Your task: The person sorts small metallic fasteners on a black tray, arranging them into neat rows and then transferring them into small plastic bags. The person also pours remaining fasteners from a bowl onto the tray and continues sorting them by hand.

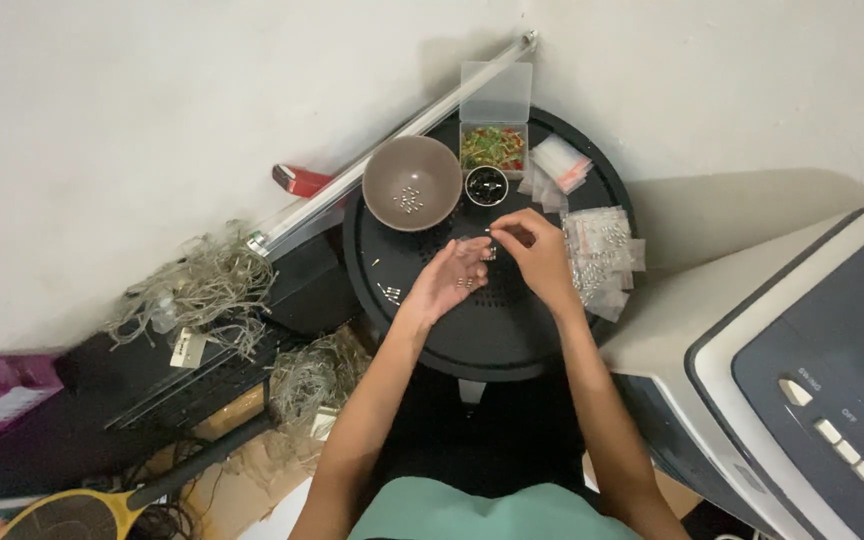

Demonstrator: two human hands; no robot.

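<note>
Nearest to us is the teal shirt (452,510), and from it our two forearms run up over a round black tray (482,340) with a perforated top. Our left hand (449,276) lies palm up with the fingers apart and slightly cupped, making a shallow dish; a few tiny metal pieces (467,282) rest on the palm, which looks like why the hand is kept level. Our right hand (537,252) arches over it with thumb and forefinger pinched together on what seems to be one small silvery piece (489,232); it is too small to say more.

Everything else sits within short reach along the tray's far rim. A brown bowl (413,182) holds a small cluster of the same metal bits, so loose ones cannot roll off. Just beside it stands a little round cup of dark beads (486,185), and behind that an open clear plastic box (493,146) with red and green bits, its lid tipped back against the wall. Small clear zip bags (600,258) lie piled at our right hand's side, some already holding bright pieces. A few stray pieces (390,292) lie on the tray left of the left hand. A grey appliance (802,400) stands at the right.
</note>
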